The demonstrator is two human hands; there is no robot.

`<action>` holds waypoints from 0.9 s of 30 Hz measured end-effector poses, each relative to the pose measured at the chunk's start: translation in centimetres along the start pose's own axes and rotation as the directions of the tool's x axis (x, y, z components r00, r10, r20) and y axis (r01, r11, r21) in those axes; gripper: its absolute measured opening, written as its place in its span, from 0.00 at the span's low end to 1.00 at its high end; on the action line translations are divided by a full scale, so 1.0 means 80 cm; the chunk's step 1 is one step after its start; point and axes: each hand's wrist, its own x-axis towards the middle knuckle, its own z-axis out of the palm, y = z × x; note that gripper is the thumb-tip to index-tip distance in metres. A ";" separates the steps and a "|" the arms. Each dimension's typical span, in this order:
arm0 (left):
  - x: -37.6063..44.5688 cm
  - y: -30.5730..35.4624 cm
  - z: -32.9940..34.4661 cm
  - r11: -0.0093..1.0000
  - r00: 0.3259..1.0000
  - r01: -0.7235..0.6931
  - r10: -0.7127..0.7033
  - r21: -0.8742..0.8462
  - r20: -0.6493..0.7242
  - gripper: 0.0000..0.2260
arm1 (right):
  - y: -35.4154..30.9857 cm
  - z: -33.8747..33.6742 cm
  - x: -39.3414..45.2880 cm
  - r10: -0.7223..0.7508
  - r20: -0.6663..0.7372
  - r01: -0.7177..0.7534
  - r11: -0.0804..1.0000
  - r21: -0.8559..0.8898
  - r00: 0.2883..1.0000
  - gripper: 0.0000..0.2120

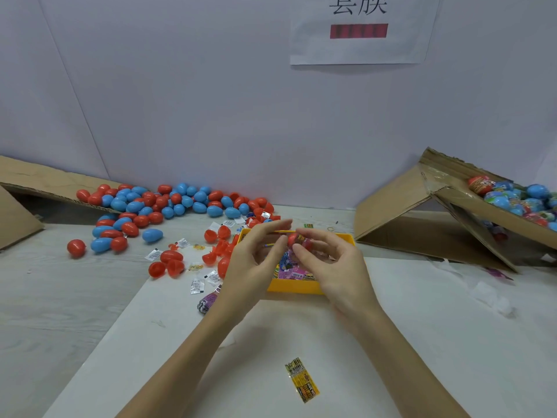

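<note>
Red egg (294, 239) | pinched between left hand (256, 262), right hand (334, 267) | over yellow tray (297, 288) | sign (358, 31): 套膜

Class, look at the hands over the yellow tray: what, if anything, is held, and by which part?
A red egg, pinched between fingertips of the left hand and right hand; the grip is on its sides.

A plain pale wall (196, 101) stands behind the grey wood-grain surface (54, 297). A white paper sign (316, 52) with black characters and a red bar hangs on it. Lighting is even.
</note>
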 end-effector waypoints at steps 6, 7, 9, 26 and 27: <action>0.000 0.001 0.001 0.989 0.991 0.109 -0.116 -0.100 -0.060 0.10 | 0.003 -0.002 0.003 -0.120 0.055 0.126 0.982 -0.140 0.991 0.14; 0.001 0.002 0.000 0.985 0.989 0.121 -0.131 -0.119 -0.075 0.11 | 0.004 -0.002 0.004 -0.100 0.043 0.105 0.989 -0.108 0.994 0.13; 0.003 0.001 -0.002 0.983 0.988 0.123 -0.134 -0.134 -0.076 0.13 | 0.003 -0.001 0.005 -0.038 0.003 0.039 0.999 -0.031 0.999 0.12; 0.004 -0.012 -0.002 0.992 0.999 0.003 0.002 0.128 -0.042 0.13 | -0.001 -0.019 0.014 0.067 0.011 -0.065 0.993 -0.097 0.998 0.10; 0.005 -0.013 -0.002 0.982 0.998 -0.009 0.021 0.188 -0.057 0.13 | -0.009 -0.028 0.023 0.116 0.001 -0.116 0.993 0.002 0.993 0.11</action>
